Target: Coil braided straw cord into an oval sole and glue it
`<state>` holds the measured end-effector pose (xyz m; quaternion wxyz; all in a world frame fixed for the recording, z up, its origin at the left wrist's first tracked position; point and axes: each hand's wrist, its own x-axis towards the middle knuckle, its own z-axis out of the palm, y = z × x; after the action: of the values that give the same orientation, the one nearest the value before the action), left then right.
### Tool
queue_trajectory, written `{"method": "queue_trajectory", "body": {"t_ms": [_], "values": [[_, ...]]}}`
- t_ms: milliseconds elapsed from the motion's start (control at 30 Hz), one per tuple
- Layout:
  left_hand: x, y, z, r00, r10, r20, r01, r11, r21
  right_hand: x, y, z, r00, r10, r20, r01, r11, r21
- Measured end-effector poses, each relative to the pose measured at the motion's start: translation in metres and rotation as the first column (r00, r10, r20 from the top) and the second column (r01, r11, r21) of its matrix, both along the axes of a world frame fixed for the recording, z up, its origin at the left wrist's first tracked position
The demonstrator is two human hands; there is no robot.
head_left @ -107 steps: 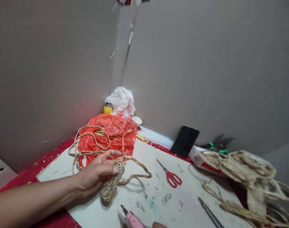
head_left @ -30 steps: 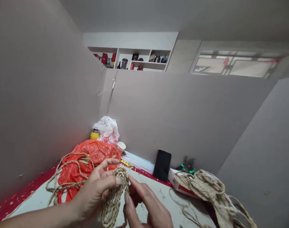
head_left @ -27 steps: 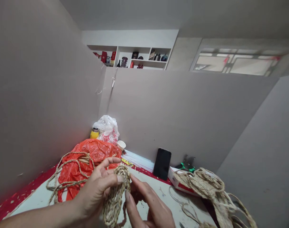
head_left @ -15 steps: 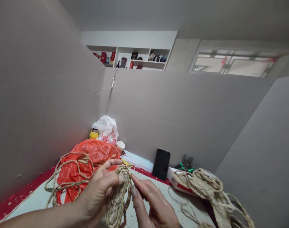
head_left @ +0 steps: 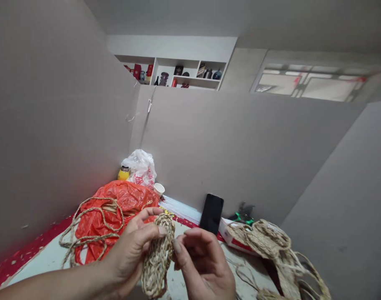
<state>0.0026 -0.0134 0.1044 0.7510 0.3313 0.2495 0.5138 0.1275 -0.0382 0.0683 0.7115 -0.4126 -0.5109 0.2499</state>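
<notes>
An oval piece of braided straw cord [head_left: 157,260] is held upright near the bottom centre. My left hand [head_left: 132,243] grips its left side, the thumb pressed on its front near the top. At its right edge is my right hand [head_left: 204,262], fingers curled and thumb tip close to the braid; what lies between its fingertips is too small to make out. Loose braided cord [head_left: 104,239] loops over a red plastic bag [head_left: 124,193] at the left.
A black phone [head_left: 211,213] leans against the grey partition. Right of it are green-handled pliers [head_left: 242,217], a box [head_left: 232,241] and a heap of braided cord [head_left: 271,241]. A paper cup [head_left: 159,189], white bag [head_left: 142,166] and yellow jar [head_left: 123,173] stand behind the red bag.
My right hand's fingers have curled inward and its thumb has shifted slightly up. The braided piece has turned a little, showing more of its face. The view has shifted slightly.
</notes>
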Motion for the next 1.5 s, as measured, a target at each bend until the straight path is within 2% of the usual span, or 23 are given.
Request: {"method": "queue_trajectory", "body": {"t_ms": [100, 200, 300, 467, 667, 800, 900, 1000, 1067, 1133, 1200, 1300, 1500], "values": [[0.0, 0.0, -0.001, 1.0, -0.008, 0.004, 0.008, 1.0, 0.01, 0.001, -0.001, 0.006, 0.998, 0.064, 0.008, -0.063, 0.995, -0.078], [0.0, 0.0, -0.002, 1.0, -0.006, 0.015, 0.006, 1.0, 0.015, 0.006, 0.0, 0.007, 0.99, 0.08, 0.114, -0.073, 0.995, -0.068], [0.002, 0.002, -0.005, 1.0, 0.006, 0.018, -0.006, 1.0, 0.022, 0.011, 0.004, 0.003, 0.978, 0.093, 0.186, -0.083, 0.995, -0.061], [0.006, 0.008, -0.012, 1.0, 0.027, 0.011, -0.028, 0.998, 0.049, 0.011, 0.008, -0.006, 0.986, 0.083, 0.142, -0.071, 0.994, -0.086], [0.007, 0.015, -0.01, 0.994, 0.109, 0.016, -0.11, 0.993, 0.044, 0.01, 0.01, -0.014, 0.966, 0.151, 0.208, -0.144, 0.988, -0.05], [0.008, 0.019, -0.013, 0.991, 0.134, 0.029, -0.136, 0.988, 0.075, 0.002, 0.012, -0.025, 0.969, 0.208, 0.13, -0.195, 0.975, -0.107], [0.009, 0.019, -0.016, 0.991, 0.133, 0.0, -0.133, 0.987, 0.087, -0.003, 0.014, -0.028, 0.979, 0.195, 0.064, -0.186, 0.975, -0.123], [0.006, 0.019, -0.013, 0.994, 0.103, -0.039, -0.096, 0.984, 0.147, -0.001, 0.015, -0.022, 0.98, 0.2, -0.017, -0.201, 0.973, -0.111], [0.003, 0.019, -0.008, 0.995, 0.052, -0.082, -0.035, 0.98, 0.195, 0.003, 0.015, -0.015, 0.972, 0.227, -0.066, -0.234, 0.965, -0.116], [-0.002, 0.022, -0.001, 0.988, 0.052, -0.145, -0.017, 0.971, 0.237, 0.009, 0.015, -0.011, 0.965, 0.234, -0.115, -0.247, 0.962, -0.117], [-0.008, 0.026, 0.004, 0.971, 0.136, -0.198, -0.075, 0.954, 0.289, 0.015, 0.016, -0.01, 0.964, 0.213, -0.159, -0.231, 0.967, -0.111], [-0.016, 0.037, 0.008, 0.942, 0.279, -0.188, -0.204, 0.918, 0.34, 0.023, 0.018, -0.012, 0.955, 0.204, -0.216, -0.228, 0.969, -0.093], [-0.03, 0.063, 0.005, 0.878, 0.463, -0.121, -0.383, 0.832, 0.402, 0.029, 0.02, -0.004, 0.895, 0.303, -0.328, -0.347, 0.934, -0.084]]}}
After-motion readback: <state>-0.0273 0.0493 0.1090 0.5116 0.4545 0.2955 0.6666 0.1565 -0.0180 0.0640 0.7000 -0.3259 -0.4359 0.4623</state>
